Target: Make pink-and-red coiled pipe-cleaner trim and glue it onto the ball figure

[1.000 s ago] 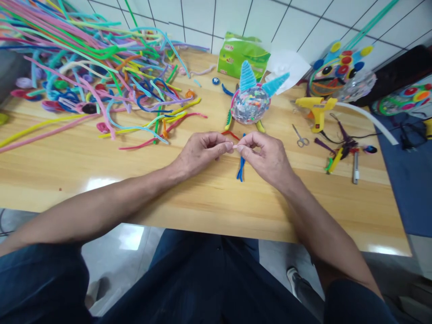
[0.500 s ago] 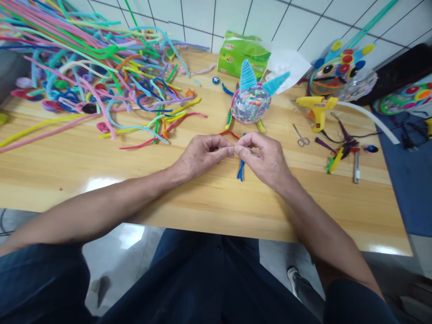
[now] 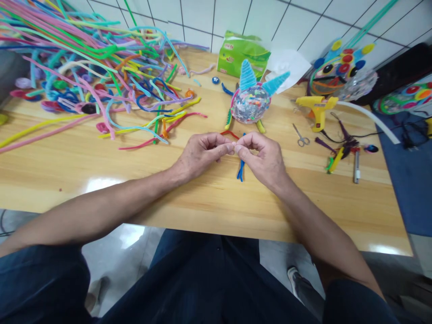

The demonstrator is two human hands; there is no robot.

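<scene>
Over the middle of the wooden table, my left hand (image 3: 207,153) and my right hand (image 3: 261,155) meet fingertip to fingertip. Both are closed in a pinch, and whatever lies between the fingers is too small or hidden to make out. A blue pipe cleaner piece (image 3: 240,171) lies on the table just below my right fingers, its upper part behind them. Beyond my fingertips shows a bent red pipe cleaner (image 3: 230,133). Farther back stands a clear ball (image 3: 250,104) filled with colourful bits, with two light-blue ribbed ears (image 3: 248,75) on top.
A large heap of pipe cleaners (image 3: 101,67) covers the back left. Behind the ball is a green tissue pack (image 3: 241,56). To the right lie small scissors (image 3: 301,136), a yellow glue gun (image 3: 316,110) with its cord, and a utility knife (image 3: 357,166). Decorated balls (image 3: 337,74) stand at the far right.
Both hands stay pinched together in nearly the same place. Only the left fingers have shifted slightly; the things on the table have not moved.
</scene>
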